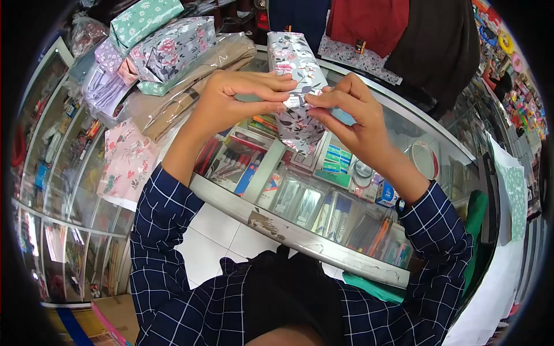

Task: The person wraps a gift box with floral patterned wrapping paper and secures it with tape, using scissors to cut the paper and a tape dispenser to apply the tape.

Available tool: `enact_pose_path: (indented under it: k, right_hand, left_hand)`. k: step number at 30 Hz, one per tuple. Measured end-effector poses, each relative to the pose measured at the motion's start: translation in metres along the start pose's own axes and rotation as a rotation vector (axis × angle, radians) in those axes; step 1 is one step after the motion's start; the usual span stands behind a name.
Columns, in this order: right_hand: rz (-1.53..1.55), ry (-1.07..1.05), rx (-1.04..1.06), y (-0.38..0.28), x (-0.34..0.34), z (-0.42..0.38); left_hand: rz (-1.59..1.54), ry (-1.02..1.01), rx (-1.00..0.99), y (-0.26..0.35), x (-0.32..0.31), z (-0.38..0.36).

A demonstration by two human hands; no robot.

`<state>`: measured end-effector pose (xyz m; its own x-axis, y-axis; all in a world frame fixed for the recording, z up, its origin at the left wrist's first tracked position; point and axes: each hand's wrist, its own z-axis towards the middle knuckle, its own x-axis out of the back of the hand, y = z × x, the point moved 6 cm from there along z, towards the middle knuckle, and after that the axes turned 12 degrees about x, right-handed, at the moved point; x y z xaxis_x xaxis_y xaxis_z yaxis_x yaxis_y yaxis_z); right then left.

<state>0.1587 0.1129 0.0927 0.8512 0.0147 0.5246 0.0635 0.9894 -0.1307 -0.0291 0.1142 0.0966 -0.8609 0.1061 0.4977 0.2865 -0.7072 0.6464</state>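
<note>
A long box wrapped in grey floral paper (298, 69) lies on the glass counter in front of me. My left hand (245, 95) holds its left side, with the fingers stretched across and the thumb below. On the other side, my right hand (349, 109) pinches at the paper with thumb and forefinger near a fold. A small pale patch shows between the two hands; I cannot make out whether it is tape or paper.
Several wrapped boxes, such as a green floral one (144, 23), are piled at the upper left beside a brown plastic-wrapped package (173, 106). Pink floral paper (130, 158) lies below. Stationery fills the glass case (300, 199). Folded dark and red cloths (369, 29) hang opposite.
</note>
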Motion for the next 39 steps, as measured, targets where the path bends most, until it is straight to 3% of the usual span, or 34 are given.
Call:
enact_pose_path:
  k: [9, 12, 27, 30, 33, 34, 37, 39]
  right_hand:
    - [0.001, -0.001, 0.005, 0.001, 0.001, 0.000]
    - [0.001, 0.003, 0.003, 0.000, 0.001, 0.001]
    - [-0.027, -0.013, 0.011, -0.001, 0.001, 0.000]
    - [-0.047, -0.014, 0.044, -0.002, 0.000, 0.001]
    - [-0.049, 0.002, 0.070, -0.002, -0.001, 0.000]
    - [-0.049, 0.012, 0.075, -0.002, -0.001, 0.000]
    - [-0.072, 0.021, 0.077, -0.006, -0.001, 0.001]
    - [-0.083, 0.030, 0.073, -0.006, -0.001, 0.001]
  left_hand:
    - [0.030, 0.000, -0.023, 0.004, -0.003, -0.002]
    - [-0.091, -0.046, 0.108, -0.006, 0.001, -0.002]
    - [0.104, 0.043, 0.008, 0.004, -0.002, 0.000]
    - [0.257, -0.033, -0.081, 0.004, -0.006, -0.005]
    - [0.335, 0.201, 0.124, 0.014, -0.030, -0.020]
    - [0.325, 0.039, 0.276, 0.013, -0.043, -0.024]
    - [0.137, -0.059, 0.526, 0.019, -0.069, -0.040]
    - [0.161, -0.064, 0.535, 0.021, -0.072, -0.043]
